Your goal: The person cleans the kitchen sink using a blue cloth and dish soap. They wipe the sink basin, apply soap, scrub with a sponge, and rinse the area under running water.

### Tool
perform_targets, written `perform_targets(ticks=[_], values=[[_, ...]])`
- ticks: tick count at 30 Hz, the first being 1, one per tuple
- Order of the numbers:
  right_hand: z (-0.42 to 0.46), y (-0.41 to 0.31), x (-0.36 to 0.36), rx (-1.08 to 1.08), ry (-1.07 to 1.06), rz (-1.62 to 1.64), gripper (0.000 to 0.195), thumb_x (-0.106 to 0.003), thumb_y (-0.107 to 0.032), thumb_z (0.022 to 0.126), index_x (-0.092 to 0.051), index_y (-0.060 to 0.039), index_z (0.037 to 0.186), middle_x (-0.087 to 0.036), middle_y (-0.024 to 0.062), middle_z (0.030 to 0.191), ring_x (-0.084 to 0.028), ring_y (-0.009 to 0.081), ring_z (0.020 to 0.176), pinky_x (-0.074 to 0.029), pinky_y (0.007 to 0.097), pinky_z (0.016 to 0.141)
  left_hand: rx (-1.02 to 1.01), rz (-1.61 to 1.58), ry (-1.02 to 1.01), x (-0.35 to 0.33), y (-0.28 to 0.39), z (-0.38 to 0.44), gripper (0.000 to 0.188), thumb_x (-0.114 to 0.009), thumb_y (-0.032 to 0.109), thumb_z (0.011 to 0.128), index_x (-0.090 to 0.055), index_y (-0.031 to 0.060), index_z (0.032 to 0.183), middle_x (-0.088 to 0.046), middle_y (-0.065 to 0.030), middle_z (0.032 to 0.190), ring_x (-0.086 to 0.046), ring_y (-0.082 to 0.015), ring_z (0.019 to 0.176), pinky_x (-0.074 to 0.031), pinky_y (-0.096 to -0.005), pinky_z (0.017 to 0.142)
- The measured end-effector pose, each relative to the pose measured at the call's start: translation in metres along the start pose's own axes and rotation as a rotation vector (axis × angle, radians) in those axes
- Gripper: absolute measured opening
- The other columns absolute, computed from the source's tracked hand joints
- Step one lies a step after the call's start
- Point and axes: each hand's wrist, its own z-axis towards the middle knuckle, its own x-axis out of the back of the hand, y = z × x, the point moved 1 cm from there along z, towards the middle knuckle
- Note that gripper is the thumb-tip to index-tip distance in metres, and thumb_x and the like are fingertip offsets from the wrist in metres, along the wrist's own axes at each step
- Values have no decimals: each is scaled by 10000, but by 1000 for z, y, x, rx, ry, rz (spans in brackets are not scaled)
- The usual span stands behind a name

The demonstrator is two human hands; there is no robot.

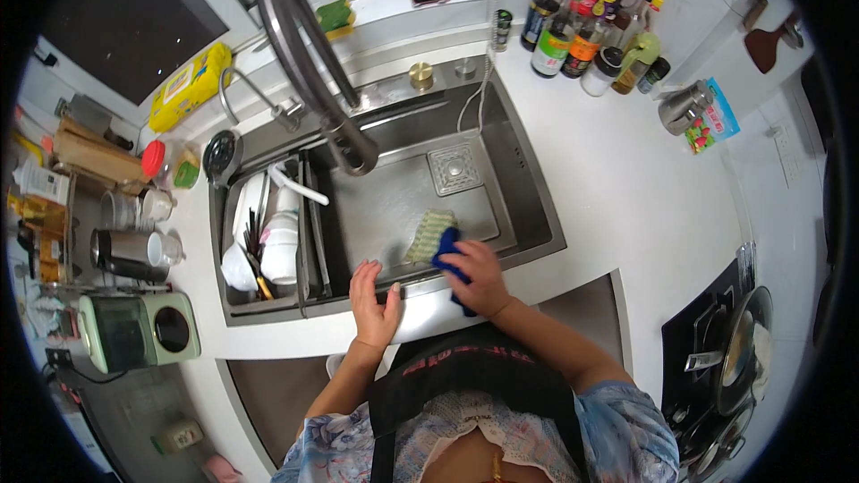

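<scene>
My right hand (478, 278) holds a dark blue cloth (446, 248) at the front rim of the stainless steel sink (537, 241). Part of the cloth hangs below that hand over the counter's front edge. A green-and-white checked cloth (429, 231) lies in the basin just beyond it; whether the two cloths touch is hard to tell. My left hand (376, 305) rests on the front rim, thumb apart from the fingers, with nothing in it. A square drain cover (456, 169) sits in the basin floor.
A dark pull-down faucet (309, 67) arches over the basin. Left of it, a drying rack (303, 241) holds white bowls (278, 248) and chopsticks. Sauce bottles (553, 47) stand at the back right. A pan (738, 355) rests on the black hob (698, 315). A green appliance (144, 332) stands left.
</scene>
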Motion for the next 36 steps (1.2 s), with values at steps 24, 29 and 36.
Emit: perform_targets(ticks=[24,29,36], values=[[70,199,113,-74,29,-766,426,-611,-284,861,-555,-96,1239,-531,199,1248,-498,376,1127,-392,446,967,310,330,291,19,-16,-36,410,-668,134,732,-547,7,1103,-531,-180,1183,-449,-385,1193,-346,-477,1022],[62,176,96,88,-56,-485,373,-626,-133,810,-591,-74,1177,-540,194,1244,-506,361,1127,-378,434,987,346,389,315,17,-11,-41,417,-680,135,720,-551,4,1095,-532,-178,1179,-453,-369,1194,-356,-462,1022],[39,95,37,-112,-252,169,354,-623,-8,739,-627,-34,1092,-598,173,1130,-555,327,1083,-406,389,975,311,362,364,18,-11,-42,388,-664,141,749,-556,23,1103,-554,-175,1179,-475,-366,1189,-381,-448,994]])
